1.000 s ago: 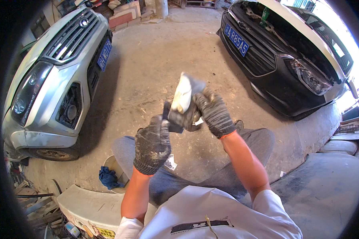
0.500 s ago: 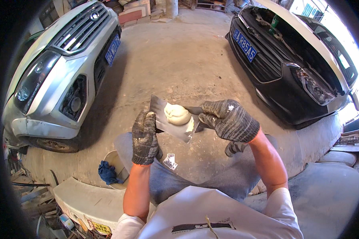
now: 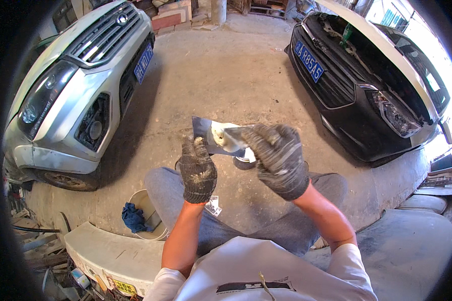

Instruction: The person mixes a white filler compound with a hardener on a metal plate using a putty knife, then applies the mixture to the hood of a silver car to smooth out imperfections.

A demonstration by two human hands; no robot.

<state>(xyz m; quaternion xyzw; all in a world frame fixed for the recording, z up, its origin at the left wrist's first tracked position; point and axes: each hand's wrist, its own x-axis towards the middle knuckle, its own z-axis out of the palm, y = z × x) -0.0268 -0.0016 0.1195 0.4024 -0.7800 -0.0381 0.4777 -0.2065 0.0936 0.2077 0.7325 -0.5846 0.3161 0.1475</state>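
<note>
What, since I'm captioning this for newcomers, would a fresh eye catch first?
First, the pale paste on a dark flat sheet, mid-picture between the gloved hands. Then the two cars: a silver car at left and a black-fronted car at right.

Lettered blue plates (image 3: 143,62) (image 3: 309,61) on two cars (image 3: 64,113) (image 3: 351,131); yellow panel sticker (image 3: 124,287); shirt print (image 3: 256,286).

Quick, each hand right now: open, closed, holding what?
Left hand: closed on a thin grey plate bearing cream paste.
Right hand: closed on a flat spreader, its blade at the paste.
</note>
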